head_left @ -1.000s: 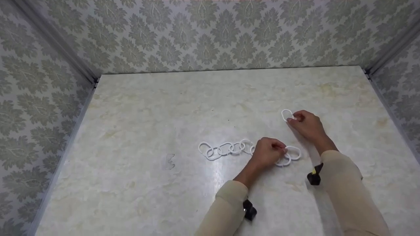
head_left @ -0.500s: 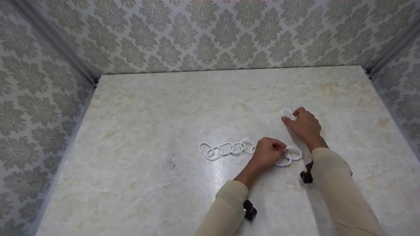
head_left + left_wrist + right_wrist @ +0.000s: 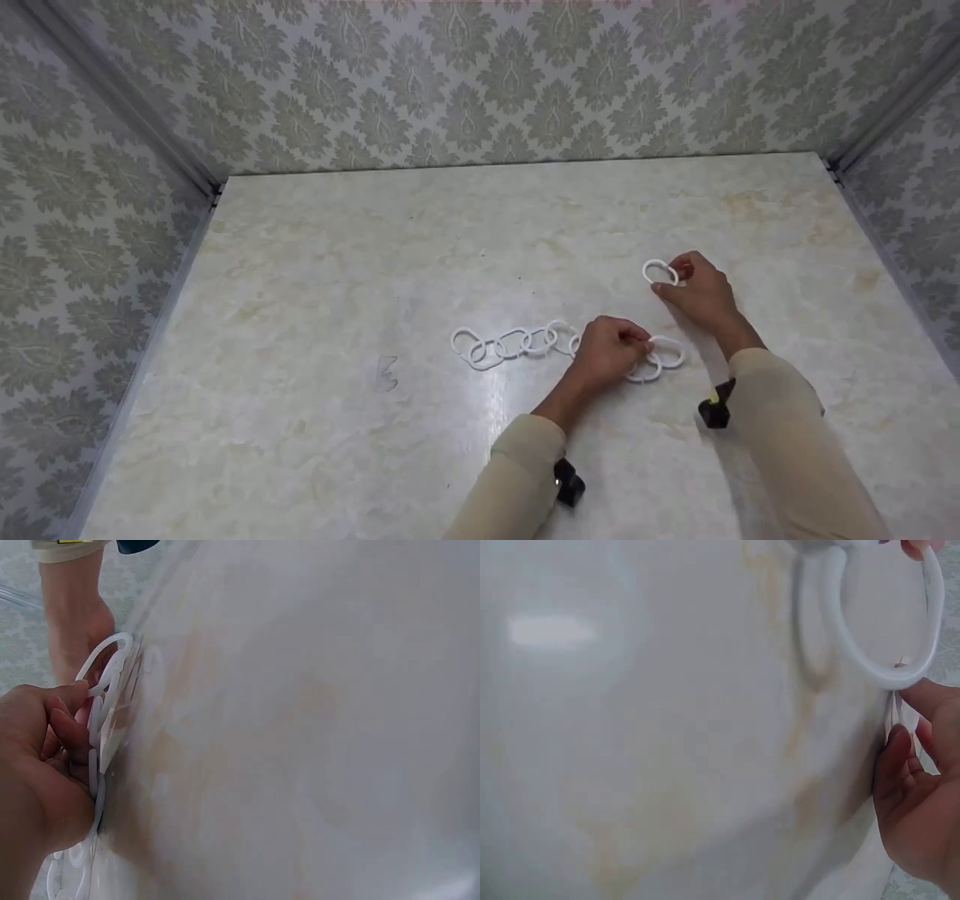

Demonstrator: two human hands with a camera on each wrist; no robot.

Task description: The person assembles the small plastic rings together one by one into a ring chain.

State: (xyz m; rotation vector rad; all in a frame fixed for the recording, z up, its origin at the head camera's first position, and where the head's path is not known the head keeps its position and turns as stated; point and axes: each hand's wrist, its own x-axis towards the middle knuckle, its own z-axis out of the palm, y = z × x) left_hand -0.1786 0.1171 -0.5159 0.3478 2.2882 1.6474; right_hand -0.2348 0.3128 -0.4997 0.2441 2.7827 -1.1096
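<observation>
A chain of white oval links [image 3: 514,343] lies across the middle of the table, running under my left hand [image 3: 611,352]. That hand pinches a link near the chain's right end, and the end link [image 3: 667,351] extends beyond the fingertips. In the right wrist view this end link [image 3: 855,652] looms large in front. Farther back and to the right, my right hand [image 3: 701,292] pinches a loose white link [image 3: 646,271] between thumb and fingers, apart from the chain. In the left wrist view my left hand [image 3: 45,757] hides part of the links.
The pale marbled table [image 3: 300,300] has a patterned wall [image 3: 517,75] behind it and panels at both sides. A faint grey wavy outline [image 3: 387,373] shows left of the chain. A black wrist camera [image 3: 570,484] hangs below each forearm.
The right hand went slightly left, then back right and a little nearer, and the loose link in it has turned. The left hand and the chain stay in place.
</observation>
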